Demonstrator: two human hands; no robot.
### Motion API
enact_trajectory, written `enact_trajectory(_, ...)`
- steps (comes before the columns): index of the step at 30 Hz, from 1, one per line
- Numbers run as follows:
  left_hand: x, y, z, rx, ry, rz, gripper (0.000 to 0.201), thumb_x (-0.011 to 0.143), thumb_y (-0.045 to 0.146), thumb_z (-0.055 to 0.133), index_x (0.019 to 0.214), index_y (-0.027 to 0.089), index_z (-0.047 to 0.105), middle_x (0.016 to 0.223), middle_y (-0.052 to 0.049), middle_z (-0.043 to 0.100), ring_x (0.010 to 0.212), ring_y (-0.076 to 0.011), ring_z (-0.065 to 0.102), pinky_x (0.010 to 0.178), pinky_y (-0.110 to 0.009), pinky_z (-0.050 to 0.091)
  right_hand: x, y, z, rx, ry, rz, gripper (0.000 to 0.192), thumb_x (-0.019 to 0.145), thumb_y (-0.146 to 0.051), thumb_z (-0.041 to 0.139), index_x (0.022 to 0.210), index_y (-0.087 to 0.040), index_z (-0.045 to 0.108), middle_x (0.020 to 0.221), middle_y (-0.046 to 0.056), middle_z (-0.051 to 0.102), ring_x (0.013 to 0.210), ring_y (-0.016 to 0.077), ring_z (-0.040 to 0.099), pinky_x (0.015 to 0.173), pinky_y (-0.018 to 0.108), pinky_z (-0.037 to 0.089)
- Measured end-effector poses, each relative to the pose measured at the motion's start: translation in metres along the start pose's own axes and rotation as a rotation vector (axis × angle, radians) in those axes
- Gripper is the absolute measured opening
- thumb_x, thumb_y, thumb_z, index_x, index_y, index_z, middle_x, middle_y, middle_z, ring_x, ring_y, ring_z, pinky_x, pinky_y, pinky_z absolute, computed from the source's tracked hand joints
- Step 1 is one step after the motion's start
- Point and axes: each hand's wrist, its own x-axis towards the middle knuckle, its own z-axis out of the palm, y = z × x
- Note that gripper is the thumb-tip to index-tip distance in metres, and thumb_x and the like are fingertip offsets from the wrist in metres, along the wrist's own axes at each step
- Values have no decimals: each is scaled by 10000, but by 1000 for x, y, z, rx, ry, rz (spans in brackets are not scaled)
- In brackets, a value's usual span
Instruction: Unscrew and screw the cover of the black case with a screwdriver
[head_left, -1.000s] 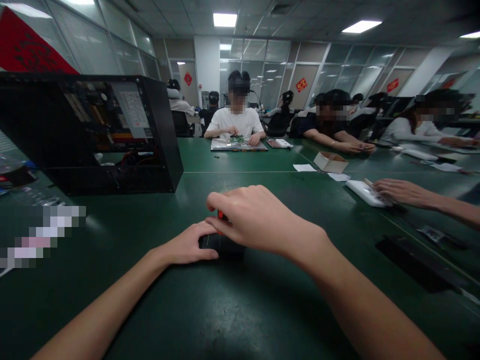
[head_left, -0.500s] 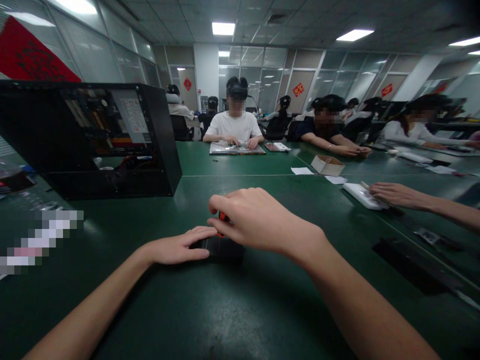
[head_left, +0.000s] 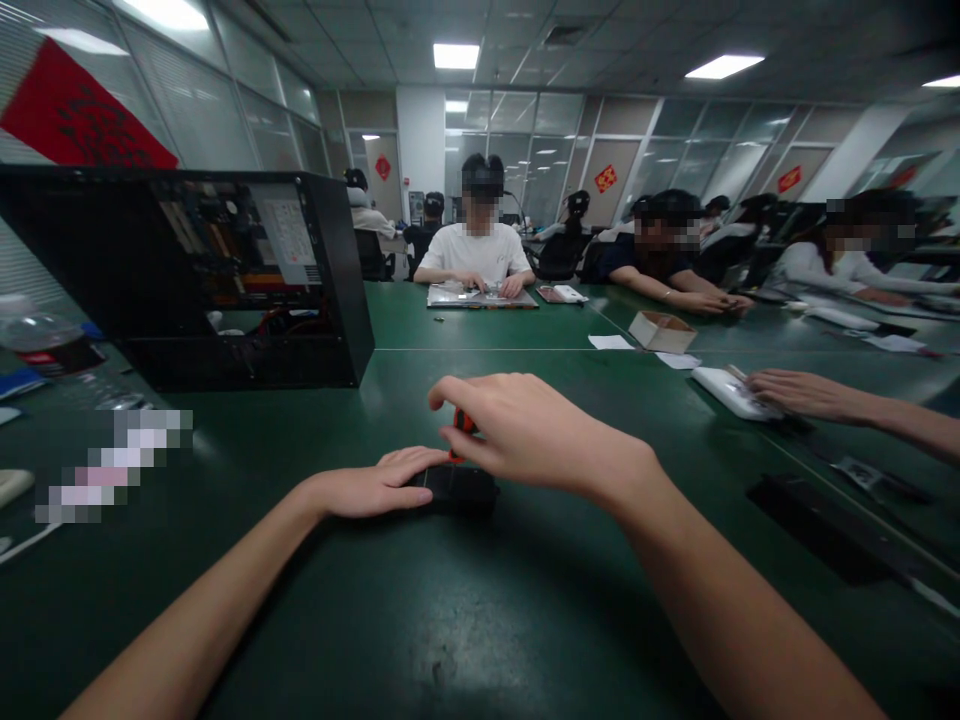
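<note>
A black, box-shaped device (head_left: 469, 492) lies on the green table in front of me. My left hand (head_left: 382, 485) steadies its left end, with the thumb on the near side and the fingers stretched along the far side. Above the device, my right hand (head_left: 525, 425) is closed around a screwdriver (head_left: 465, 420) with an orange and black handle. The screwdriver stands about upright, its lower end at the top of the device near my left fingertips. Its exact tip is too small to make out.
An open black computer case (head_left: 330, 290) stands at the left, beside a plastic bottle (head_left: 56, 345). To the right are a small cardboard box (head_left: 662, 331), a white device (head_left: 731, 392) under another person's hand (head_left: 810, 392), and a long black object (head_left: 817, 525). A person in white (head_left: 480, 255) works opposite.
The view has shifted slightly, bringing more of the bottle into sight at left. My right hand has turned a little on the screwdriver, while my left hand stays on the device.
</note>
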Motion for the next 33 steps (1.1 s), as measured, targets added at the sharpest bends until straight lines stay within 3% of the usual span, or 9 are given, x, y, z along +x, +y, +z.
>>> enact_trajectory(6,1,4,3,-14,-8,-27,562,972,476,563,1504,340,442,1556,-43,468,1457,-306,375,1193,-421,285,2,1,3,67,-8,0,210,968,-249,517,1150,-181,597,972,53,708,835,176,634,683,269,345)
enact_trajectory(12,3,1,8,-134,70,21,494,933,384,639,1413,295,561,1483,-52,549,1376,-296,487,1174,-419,333,-7,-5,-9,246,-126,-170,239,913,-93,550,1126,-172,624,1093,69,654,937,160,589,749,258,376)
enact_trajectory(16,8,6,11,-191,102,126,457,921,319,656,1373,265,608,1413,-57,618,1288,-292,566,1124,-412,397,-12,-11,-15,189,-146,-92,117,952,-226,593,975,-160,687,951,55,668,825,154,579,702,269,359)
enact_trajectory(19,13,13,21,-110,199,163,409,914,289,656,1320,236,644,1378,-76,639,1238,-286,596,1108,-415,410,-11,-12,-15,128,-139,-42,210,983,-213,537,889,-140,711,859,58,662,764,145,572,688,270,360)
enact_trajectory(23,19,21,40,56,354,147,382,861,353,727,1206,196,676,1201,-102,704,1075,-284,650,971,-392,496,-12,-7,-15,169,-180,-102,217,917,-70,534,966,-148,731,1046,83,674,880,146,614,724,244,394)
enact_trajectory(28,22,25,47,58,337,145,398,886,426,722,1211,204,663,1167,-85,714,1046,-257,660,925,-354,496,-23,3,-22,72,-305,108,208,895,-179,573,899,-191,781,817,61,724,727,166,643,616,253,387)
enact_trajectory(33,23,28,44,70,336,114,408,880,407,727,1224,203,651,1178,-85,709,1050,-254,661,935,-355,491,-40,22,-33,46,-390,247,297,826,-144,568,939,-277,809,851,29,757,728,170,675,595,234,425)
